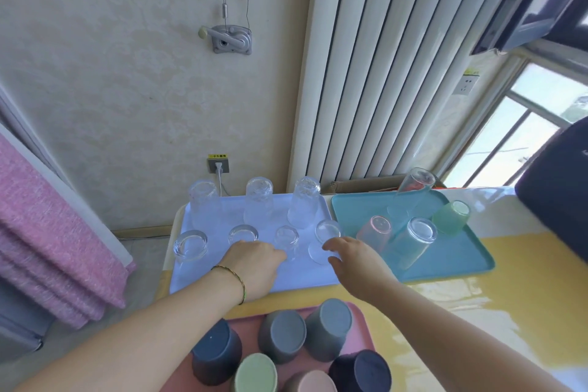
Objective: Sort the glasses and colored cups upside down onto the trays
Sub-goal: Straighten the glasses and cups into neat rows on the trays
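A pale lavender tray [296,277] holds clear glasses turned upside down, three tall ones at the back [259,204] and several short ones in front. My left hand [254,261] lies on this tray, its thumb tip touching a small glass [287,237]; its fingers are hidden. My right hand [353,259] has fingers and thumb around the lower part of the rightmost short glass [327,229]. The teal tray [458,258] carries tinted cups, one of them pink [377,227] and one green [451,216]. A pink tray [359,312] nearest me holds inverted coloured cups [283,334].
A tall clear glass [413,188] stands tilted at the teal tray's back edge. The trays sit on a glossy yellow table [477,305]. A dark bag [560,197] is at the right, folded pink fabric [47,232] at the left, a white radiator [381,73] behind.
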